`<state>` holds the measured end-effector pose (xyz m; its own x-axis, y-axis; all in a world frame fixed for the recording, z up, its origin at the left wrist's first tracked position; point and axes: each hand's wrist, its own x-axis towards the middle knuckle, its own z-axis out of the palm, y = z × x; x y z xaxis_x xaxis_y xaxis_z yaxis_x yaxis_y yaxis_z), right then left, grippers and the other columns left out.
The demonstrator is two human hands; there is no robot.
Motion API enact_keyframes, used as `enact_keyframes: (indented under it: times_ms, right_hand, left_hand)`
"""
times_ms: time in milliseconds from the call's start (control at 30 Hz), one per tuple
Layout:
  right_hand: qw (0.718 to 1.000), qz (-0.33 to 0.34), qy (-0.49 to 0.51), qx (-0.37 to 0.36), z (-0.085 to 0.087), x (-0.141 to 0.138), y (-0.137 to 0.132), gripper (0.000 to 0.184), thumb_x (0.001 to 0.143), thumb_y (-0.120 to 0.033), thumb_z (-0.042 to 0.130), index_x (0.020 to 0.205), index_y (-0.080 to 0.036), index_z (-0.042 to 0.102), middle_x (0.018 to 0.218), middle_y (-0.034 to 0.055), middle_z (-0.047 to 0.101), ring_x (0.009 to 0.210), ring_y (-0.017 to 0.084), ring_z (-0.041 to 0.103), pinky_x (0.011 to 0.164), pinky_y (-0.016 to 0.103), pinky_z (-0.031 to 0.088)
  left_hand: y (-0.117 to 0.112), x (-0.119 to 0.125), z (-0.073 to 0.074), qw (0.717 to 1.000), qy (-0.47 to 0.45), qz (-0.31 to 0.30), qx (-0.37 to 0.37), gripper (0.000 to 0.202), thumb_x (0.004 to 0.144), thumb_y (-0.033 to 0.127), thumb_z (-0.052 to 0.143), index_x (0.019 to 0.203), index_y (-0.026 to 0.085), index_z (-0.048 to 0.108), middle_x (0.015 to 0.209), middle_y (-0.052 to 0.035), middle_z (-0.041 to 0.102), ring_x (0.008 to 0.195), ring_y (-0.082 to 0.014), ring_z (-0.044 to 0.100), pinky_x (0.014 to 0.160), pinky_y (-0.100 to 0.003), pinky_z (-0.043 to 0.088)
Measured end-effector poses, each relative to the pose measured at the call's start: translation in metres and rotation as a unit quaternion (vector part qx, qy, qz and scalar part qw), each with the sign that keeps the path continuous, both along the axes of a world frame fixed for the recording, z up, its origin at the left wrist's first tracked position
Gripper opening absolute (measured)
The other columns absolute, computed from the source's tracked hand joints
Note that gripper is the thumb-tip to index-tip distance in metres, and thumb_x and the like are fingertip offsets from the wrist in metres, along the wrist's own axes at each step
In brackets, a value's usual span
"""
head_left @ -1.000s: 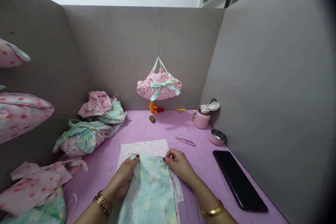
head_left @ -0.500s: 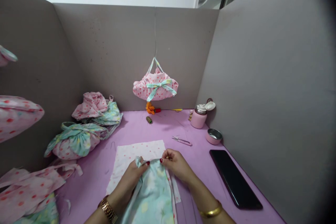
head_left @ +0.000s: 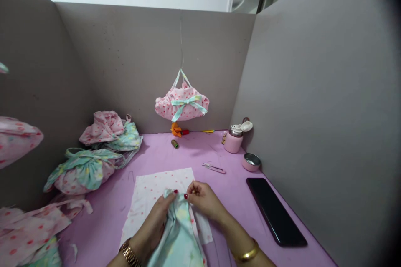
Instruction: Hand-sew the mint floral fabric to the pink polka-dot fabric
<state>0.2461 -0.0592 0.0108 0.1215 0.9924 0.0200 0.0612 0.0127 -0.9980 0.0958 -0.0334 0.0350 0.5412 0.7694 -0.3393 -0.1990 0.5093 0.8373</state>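
A mint-green patterned fabric piece (head_left: 178, 233), with a pink dotted layer along its right side, hangs between my hands over the table. My left hand (head_left: 158, 219) pinches its upper left edge, thumb on top and cloth bunched in the fingers. At the upper right corner, my right hand (head_left: 203, 200) has thumb and forefinger closed on the edge; whether a needle is in those fingers is too small to tell. Under both hands lies a white cloth with red dots (head_left: 147, 187). Beyond it, pink thread snips (head_left: 214, 168) rest on the table.
Sewn pink and mint bags (head_left: 84, 171) are piled at left, beside loose dotted fabric (head_left: 28, 233). A dotted bag (head_left: 181, 104) hangs at the back. To the right are a pink flask (head_left: 233, 141), a cup (head_left: 251, 162) and a black phone (head_left: 275, 210). A thread spool (head_left: 174, 144) lies farther back.
My hands have come closer together along the fabric's upper edge, and the cloth between them is more bunched. The whole view has shifted slightly.
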Motion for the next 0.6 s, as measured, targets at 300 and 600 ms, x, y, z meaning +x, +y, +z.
enact_keyframes:
  times_ms: [300,600]
  right_hand:
    - [0.999,0.013,0.032,-0.004,-0.0049,-0.0020,0.0018,0.016,0.067,-0.027,0.064,0.065,-0.014,0.055,0.058,-0.0038,0.048,0.052,0.009,0.039,0.051,0.021,0.029]
    - [0.998,0.017,0.056,-0.030,-0.0085,-0.0053,0.0012,0.038,0.066,-0.049,0.068,0.070,-0.014,0.054,0.058,-0.0044,0.045,0.051,0.007,0.035,0.049,0.020,0.027]
  left_hand:
    - [0.0014,-0.0036,0.0027,0.997,0.011,-0.064,0.051,0.027,0.067,0.035,0.072,0.072,0.014,0.057,0.063,0.0023,0.056,0.060,-0.0120,0.048,0.058,-0.021,0.038]
    - [0.0064,-0.0068,-0.0054,0.993,0.052,-0.010,0.109,0.026,0.070,0.039,0.068,0.069,0.015,0.059,0.061,0.0032,0.054,0.061,-0.0137,0.047,0.059,-0.022,0.038]
